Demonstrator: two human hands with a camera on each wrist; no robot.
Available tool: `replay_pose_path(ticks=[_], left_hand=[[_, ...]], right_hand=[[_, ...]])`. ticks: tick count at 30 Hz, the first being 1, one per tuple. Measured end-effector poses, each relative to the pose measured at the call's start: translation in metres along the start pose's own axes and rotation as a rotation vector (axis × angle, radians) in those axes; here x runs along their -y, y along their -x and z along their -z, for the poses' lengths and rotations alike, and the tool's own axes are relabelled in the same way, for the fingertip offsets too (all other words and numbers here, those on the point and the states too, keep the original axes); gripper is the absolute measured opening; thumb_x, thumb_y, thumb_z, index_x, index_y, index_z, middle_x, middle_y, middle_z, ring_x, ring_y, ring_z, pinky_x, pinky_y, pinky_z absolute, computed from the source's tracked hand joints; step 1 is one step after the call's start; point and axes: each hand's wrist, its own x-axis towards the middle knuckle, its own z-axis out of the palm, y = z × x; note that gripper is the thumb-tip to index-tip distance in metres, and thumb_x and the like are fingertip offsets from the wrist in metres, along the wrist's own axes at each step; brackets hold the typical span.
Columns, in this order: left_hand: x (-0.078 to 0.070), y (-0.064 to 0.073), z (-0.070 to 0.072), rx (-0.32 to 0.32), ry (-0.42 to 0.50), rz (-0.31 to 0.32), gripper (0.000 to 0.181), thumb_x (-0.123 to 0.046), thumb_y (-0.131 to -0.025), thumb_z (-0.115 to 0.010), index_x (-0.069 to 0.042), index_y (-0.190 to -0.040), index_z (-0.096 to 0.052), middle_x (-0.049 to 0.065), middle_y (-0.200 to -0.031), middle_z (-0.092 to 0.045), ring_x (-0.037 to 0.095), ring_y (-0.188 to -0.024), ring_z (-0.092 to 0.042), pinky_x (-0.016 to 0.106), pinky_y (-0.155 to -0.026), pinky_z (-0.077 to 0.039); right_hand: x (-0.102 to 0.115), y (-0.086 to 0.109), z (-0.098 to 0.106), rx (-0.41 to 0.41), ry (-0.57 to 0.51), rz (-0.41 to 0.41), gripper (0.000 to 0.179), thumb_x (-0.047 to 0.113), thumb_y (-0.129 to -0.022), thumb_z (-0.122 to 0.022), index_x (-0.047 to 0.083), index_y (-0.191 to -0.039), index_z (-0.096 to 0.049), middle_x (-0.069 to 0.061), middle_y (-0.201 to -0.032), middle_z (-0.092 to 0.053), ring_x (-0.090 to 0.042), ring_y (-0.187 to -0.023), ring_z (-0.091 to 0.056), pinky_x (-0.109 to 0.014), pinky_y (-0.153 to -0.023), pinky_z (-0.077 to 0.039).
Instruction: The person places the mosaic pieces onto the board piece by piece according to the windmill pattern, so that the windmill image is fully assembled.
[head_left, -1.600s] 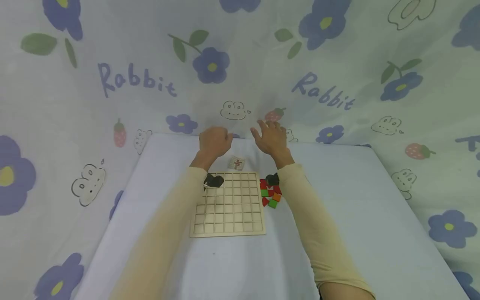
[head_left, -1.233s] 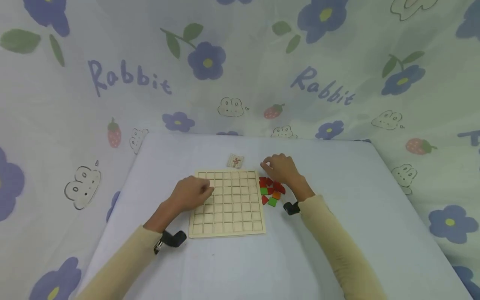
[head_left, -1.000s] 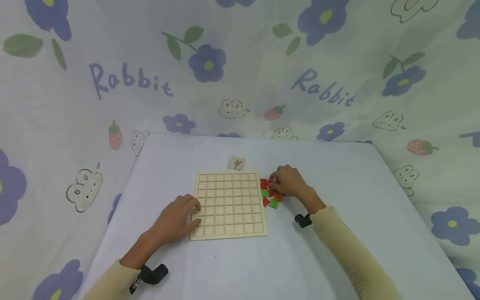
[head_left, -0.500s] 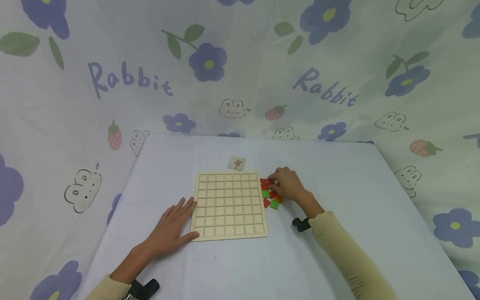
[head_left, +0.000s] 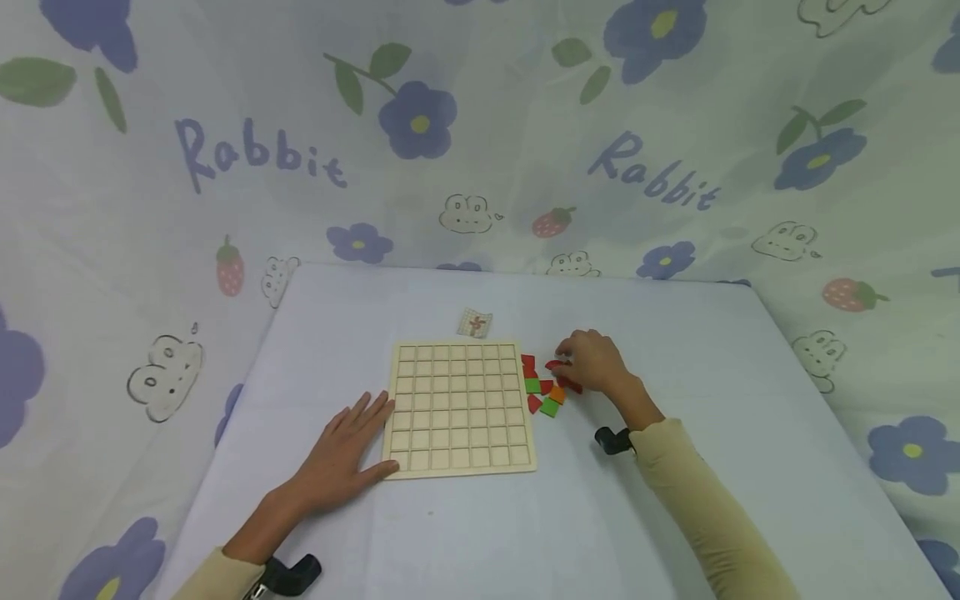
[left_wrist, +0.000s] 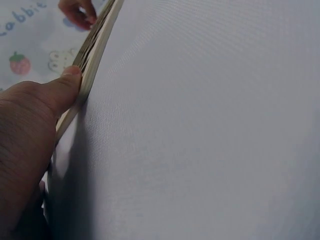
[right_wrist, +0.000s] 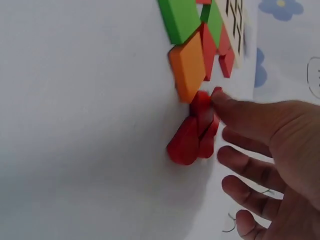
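A square wooden grid board (head_left: 463,408) lies on the white table. My left hand (head_left: 333,467) rests flat along its left edge, fingers spread; the left wrist view shows the thumb (left_wrist: 65,90) on the board's rim. To the right of the board, my right hand (head_left: 596,362) is at a small group of red blocks. Thumb and index finger are at one red block (head_left: 553,364), seemingly pinching it; the right wrist view shows the thumb tip on it and the other fingers loosely bent. More red blocks (right_wrist: 184,142) lie just beside the fingertips.
An orange block (right_wrist: 187,65) and green blocks (right_wrist: 179,20) lie between the right hand and the board, with other red pieces (head_left: 528,365). Behind the board is a small card (head_left: 475,322) with a reddish pattern. A printed curtain (head_left: 480,125) surrounds the table.
Both hands have come back from the table's far side. The left has settled on the board's left edge. The right has reached the blocks and shifted some red ones rightward.
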Motion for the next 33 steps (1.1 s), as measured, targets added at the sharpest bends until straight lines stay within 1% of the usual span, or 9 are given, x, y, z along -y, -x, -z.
replay_pose_path(ticks=[4, 8, 10, 14, 17, 20, 27, 33], left_hand=[[-0.001, 0.000, 0.000, -0.006, 0.006, 0.004, 0.091, -0.055, -0.088, -0.066, -0.007, -0.155, -0.028, 0.010, -0.161, -0.023, 0.034, -0.147, -0.014, 0.055, -0.115, -0.014], [0.000, 0.000, -0.001, -0.003, 0.003, 0.009, 0.091, -0.058, -0.089, -0.063, -0.009, -0.156, -0.027, 0.009, -0.161, -0.022, 0.033, -0.148, -0.012, 0.055, -0.115, -0.013], [0.001, 0.000, -0.002, -0.003, -0.001, 0.010, 0.091, -0.059, -0.089, -0.063, -0.009, -0.156, -0.027, 0.008, -0.162, -0.022, 0.033, -0.148, -0.012, 0.054, -0.115, -0.013], [0.000, 0.001, -0.001, -0.013, -0.005, 0.003, 0.091, -0.058, -0.089, -0.064, -0.009, -0.156, -0.027, 0.008, -0.161, -0.023, 0.034, -0.148, -0.013, 0.055, -0.115, -0.014], [-0.001, 0.001, 0.000, -0.021, -0.008, -0.004, 0.091, -0.058, -0.088, -0.064, -0.008, -0.155, -0.028, 0.009, -0.160, -0.025, 0.035, -0.147, -0.015, 0.055, -0.114, -0.015], [-0.001, 0.002, 0.000, -0.019, -0.008, -0.006, 0.091, -0.059, -0.088, -0.064, -0.008, -0.155, -0.029, 0.010, -0.160, -0.025, 0.035, -0.147, -0.016, 0.054, -0.115, -0.016], [-0.001, 0.002, 0.000, -0.011, -0.006, 0.002, 0.091, -0.058, -0.089, -0.064, -0.010, -0.156, -0.027, 0.008, -0.161, -0.023, 0.033, -0.148, -0.013, 0.054, -0.115, -0.014], [-0.001, 0.002, 0.000, -0.006, -0.016, 0.008, 0.091, -0.059, -0.088, -0.064, -0.009, -0.156, -0.027, 0.008, -0.161, -0.023, 0.033, -0.148, -0.013, 0.054, -0.115, -0.013]], right_hand=[[-0.004, 0.003, 0.001, 0.024, -0.052, -0.019, 0.027, 0.029, -0.083, -0.082, 0.008, -0.101, -0.077, -0.002, -0.091, -0.069, -0.022, -0.085, -0.057, -0.035, -0.074, -0.054], [-0.005, 0.002, -0.004, 0.027, -0.129, -0.049, 0.025, 0.029, -0.082, -0.082, 0.011, -0.097, -0.073, 0.000, -0.088, -0.063, -0.021, -0.085, -0.054, -0.030, -0.069, -0.053], [-0.005, 0.002, -0.005, 0.022, -0.175, -0.045, 0.023, 0.027, -0.082, -0.082, 0.011, -0.095, -0.071, 0.000, -0.088, -0.063, -0.021, -0.084, -0.054, -0.028, -0.067, -0.054], [-0.002, 0.003, -0.008, -0.007, -0.250, 0.001, 0.017, 0.020, -0.083, -0.080, 0.011, -0.094, -0.071, 0.001, -0.085, -0.066, -0.019, -0.077, -0.058, -0.028, -0.066, -0.055], [0.002, 0.002, -0.008, -0.037, -0.270, 0.033, 0.014, 0.019, -0.084, -0.079, 0.011, -0.094, -0.072, 0.002, -0.085, -0.067, -0.017, -0.074, -0.059, -0.028, -0.067, -0.055], [0.010, -0.001, -0.007, -0.057, -0.288, 0.058, 0.014, 0.019, -0.085, -0.079, 0.012, -0.095, -0.074, 0.003, -0.085, -0.067, -0.016, -0.076, -0.058, -0.028, -0.068, -0.054], [0.037, -0.014, -0.008, -0.022, -0.374, 0.153, 0.011, 0.019, -0.087, -0.078, 0.012, -0.096, -0.076, 0.006, -0.087, -0.069, -0.014, -0.081, -0.061, -0.030, -0.074, -0.054], [0.062, -0.026, -0.013, 0.024, -0.424, 0.256, 0.009, 0.015, -0.088, -0.077, 0.011, -0.096, -0.077, 0.007, -0.090, -0.070, -0.011, -0.082, -0.061, -0.029, -0.074, -0.053]])
